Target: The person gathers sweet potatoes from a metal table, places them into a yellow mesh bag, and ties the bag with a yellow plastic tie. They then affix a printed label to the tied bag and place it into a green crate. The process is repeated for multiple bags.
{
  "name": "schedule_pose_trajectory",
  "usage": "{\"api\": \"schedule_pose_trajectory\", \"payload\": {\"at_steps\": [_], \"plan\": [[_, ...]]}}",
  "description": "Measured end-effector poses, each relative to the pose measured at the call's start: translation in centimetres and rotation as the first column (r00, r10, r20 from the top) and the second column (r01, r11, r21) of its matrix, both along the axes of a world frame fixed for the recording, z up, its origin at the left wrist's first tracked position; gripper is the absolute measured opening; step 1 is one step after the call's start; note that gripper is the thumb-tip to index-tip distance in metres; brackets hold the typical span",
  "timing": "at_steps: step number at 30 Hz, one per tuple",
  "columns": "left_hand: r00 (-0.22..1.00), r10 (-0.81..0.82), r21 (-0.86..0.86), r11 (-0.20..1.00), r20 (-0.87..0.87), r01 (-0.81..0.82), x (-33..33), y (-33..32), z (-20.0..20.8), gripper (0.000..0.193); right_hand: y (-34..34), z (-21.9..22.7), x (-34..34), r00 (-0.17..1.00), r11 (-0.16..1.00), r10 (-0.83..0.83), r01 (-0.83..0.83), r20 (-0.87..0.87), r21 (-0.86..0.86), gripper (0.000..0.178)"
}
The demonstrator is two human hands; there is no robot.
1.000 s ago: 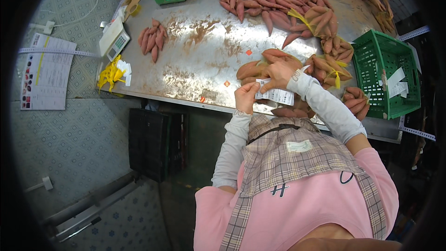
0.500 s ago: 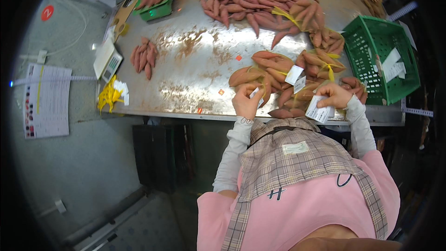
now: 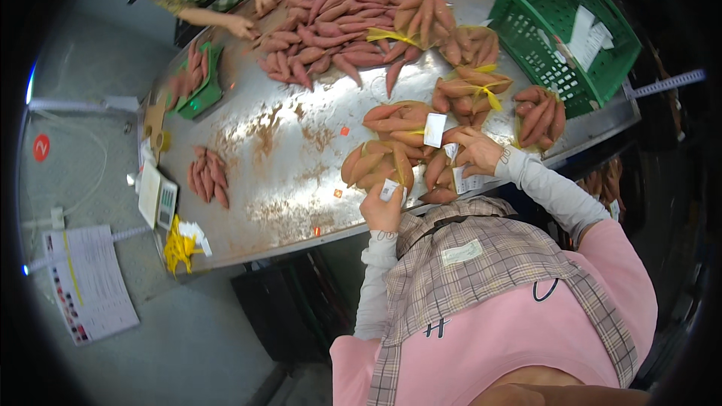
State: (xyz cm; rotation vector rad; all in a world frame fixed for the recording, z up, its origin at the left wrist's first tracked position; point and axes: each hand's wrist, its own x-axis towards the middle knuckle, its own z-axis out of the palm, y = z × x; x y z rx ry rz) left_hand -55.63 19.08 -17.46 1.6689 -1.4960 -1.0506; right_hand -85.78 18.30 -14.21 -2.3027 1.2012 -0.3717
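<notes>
My left hand [image 3: 380, 210] pinches a small white label [image 3: 390, 189] at the near edge of a net bag of sweet potatoes [image 3: 368, 168]. To its right, my right hand [image 3: 478, 152] has its fingers bent over another net bag of sweet potatoes [image 3: 436, 174]. White labels [image 3: 468, 181] show below its palm, held in the hand, and the fingertips are partly hidden. A further white label [image 3: 435, 129] lies on the bag [image 3: 391, 117] just beyond. Yellow ties close several of these bags.
A loose heap of sweet potatoes [image 3: 331, 22] covers the far side of the metal table [image 3: 263, 210]. A green crate [image 3: 519, 26] stands at right. A scale [image 3: 156, 194], yellow ties [image 3: 179, 246] and a green basket [image 3: 204, 98] are at left. A co-worker's hands [image 3: 252, 19] touch the heap.
The view has turned, bringing a co-worker in at the upper left. My right hand has moved left and farther in over the bags, closer to my left hand, which still holds its label.
</notes>
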Motion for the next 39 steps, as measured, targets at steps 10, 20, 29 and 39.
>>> {"api": "schedule_pose_trajectory", "payload": {"at_steps": [10, 20, 29, 39], "plan": [[0.850, -0.475, 0.053, 0.866, -0.229, 0.498, 2.0, -3.5, 1.1, 0.023, 0.8, -1.6, 2.3, 0.887, 0.901, -0.428, 0.434, 0.173, 0.003, 0.024], [0.771, -0.336, 0.228, 0.824, -0.541, 0.519, 4.4, -7.3, 6.3, 0.013, 9.0, 6.0, 2.7, 0.422, 0.561, -0.803, 0.775, 0.421, 0.292, 0.025], [0.548, -0.404, 0.126, 0.710, -0.732, 0.693, -5.1, -3.0, 12.9, 0.015, 21.7, 13.3, -6.7, -0.073, 0.288, -0.836, 0.785, 0.544, 0.548, 0.021], [0.406, -0.558, 0.166, 0.431, -0.724, 0.887, -33.4, 9.8, 12.7, 0.009, 40.9, 16.7, -28.4, -0.149, -0.114, -0.898, 0.988, 0.414, 0.108, 0.014]]}}
